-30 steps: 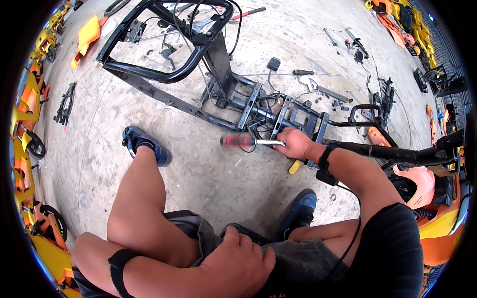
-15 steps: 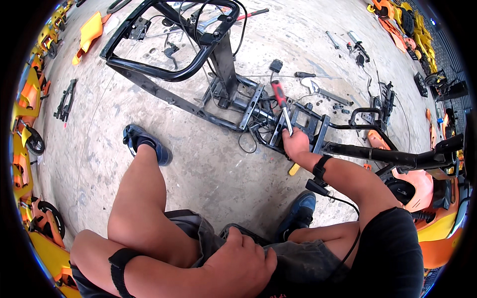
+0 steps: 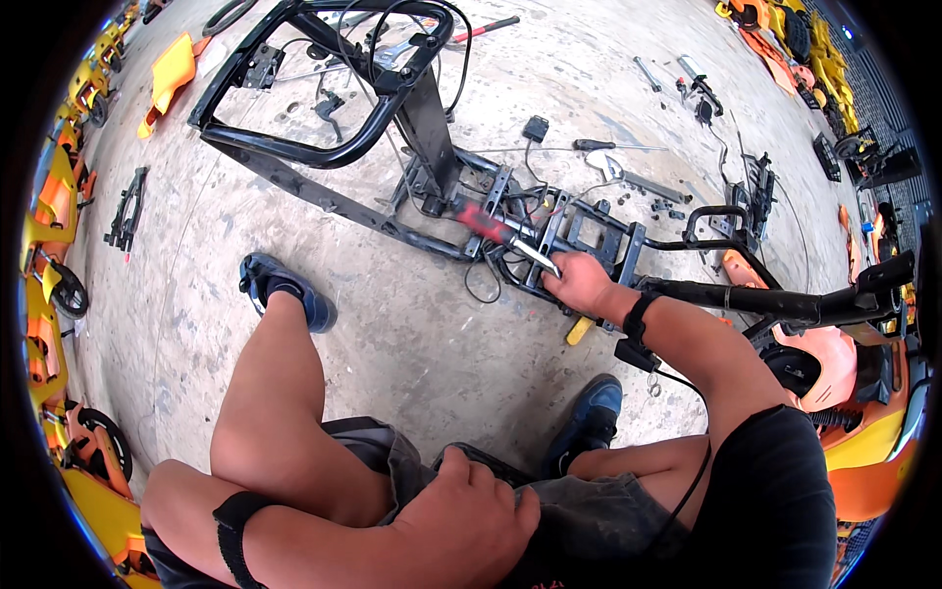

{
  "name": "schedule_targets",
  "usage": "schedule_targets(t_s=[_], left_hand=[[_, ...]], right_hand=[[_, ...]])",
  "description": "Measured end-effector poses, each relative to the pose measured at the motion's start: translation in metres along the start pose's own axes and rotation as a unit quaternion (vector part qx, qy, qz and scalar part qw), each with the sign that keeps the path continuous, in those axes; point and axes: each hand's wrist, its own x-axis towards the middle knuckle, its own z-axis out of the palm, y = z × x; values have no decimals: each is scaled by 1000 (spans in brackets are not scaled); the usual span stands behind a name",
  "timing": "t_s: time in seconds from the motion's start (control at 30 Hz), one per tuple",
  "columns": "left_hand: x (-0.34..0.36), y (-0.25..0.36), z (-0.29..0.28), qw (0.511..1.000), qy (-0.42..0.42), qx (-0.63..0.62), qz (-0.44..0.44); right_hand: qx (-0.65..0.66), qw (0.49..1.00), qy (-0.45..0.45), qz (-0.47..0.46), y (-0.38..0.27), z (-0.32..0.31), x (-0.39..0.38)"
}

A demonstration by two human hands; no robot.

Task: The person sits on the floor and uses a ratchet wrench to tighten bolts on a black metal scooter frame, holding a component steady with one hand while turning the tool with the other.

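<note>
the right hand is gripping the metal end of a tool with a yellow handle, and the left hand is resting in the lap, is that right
Not quite: the tool has a red and black handle, not a yellow one, as the head view shows. The right hand grips its metal end, and the left hand rests in the lap.

left hand (image 3: 466, 515), right hand (image 3: 581, 283): bare | right wrist: black strap (image 3: 639, 312), small black box (image 3: 636, 354), thin black cable (image 3: 690, 389) | left arm: broad black band (image 3: 230, 535) | shirt (image 3: 775, 471): black, short-sleeved, small pink print (image 3: 548, 586) low down | shorts (image 3: 608, 515): dark grey, faded | left shoe (image 3: 316, 302), right shoe (image 3: 597, 410): blue with darker parts
</note>
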Motion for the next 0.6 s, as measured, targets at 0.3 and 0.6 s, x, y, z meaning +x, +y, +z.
schedule_targets(t_s=[0.3,0.6], left_hand=[[4,-12,16,996,58,18,62],[3,-7,22,998,21,-18,52]], right_hand=[[-80,953,-99,-276,21,-6,13],[-60,925,-111,-358,21,-9,18]])
